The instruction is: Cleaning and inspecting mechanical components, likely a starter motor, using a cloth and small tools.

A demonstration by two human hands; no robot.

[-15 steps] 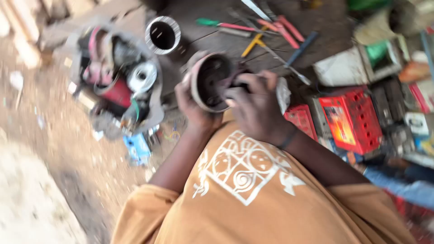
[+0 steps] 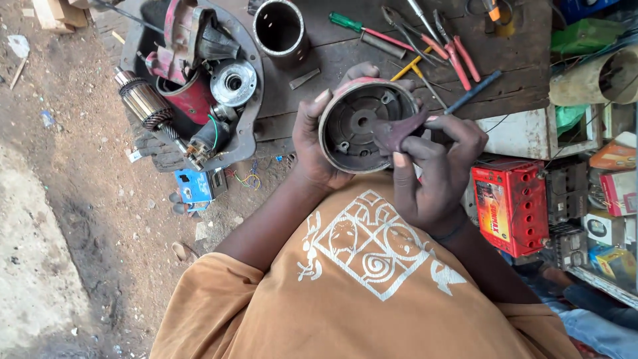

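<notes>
Dusty ground is lying to the left, and a dark wooden tabletop [image 2: 372, 53] is sitting ahead of the person, strewn with a green-handled screwdriver [image 2: 362, 26], red-handled pliers [image 2: 455, 50] and a short metal tube [image 2: 279, 28]. Left of that, a red motor body [image 2: 189, 60] and a copper-wound rotor [image 2: 143, 103] are resting on a grey plate. A red battery [image 2: 512, 206] is standing to the right.

The left hand [image 2: 312, 143] is cupping a round metal cover [image 2: 362, 126] from behind and the side, thumb curled over its rim, holding it up above the person's orange shirt with the hollow face turned toward the camera. The right hand [image 2: 432, 166] is pinching a small dark red rag [image 2: 399, 131] between thumb and closed fingers [image 2: 407, 156], pressing it against the inside of the cover near the right rim.

This cover looks like cast metal: stiff, fairly heavy for its size, likely greasy inside. Its outer rim is offering the surest hold, as the left hand is showing. That rag is soft and limp.
</notes>
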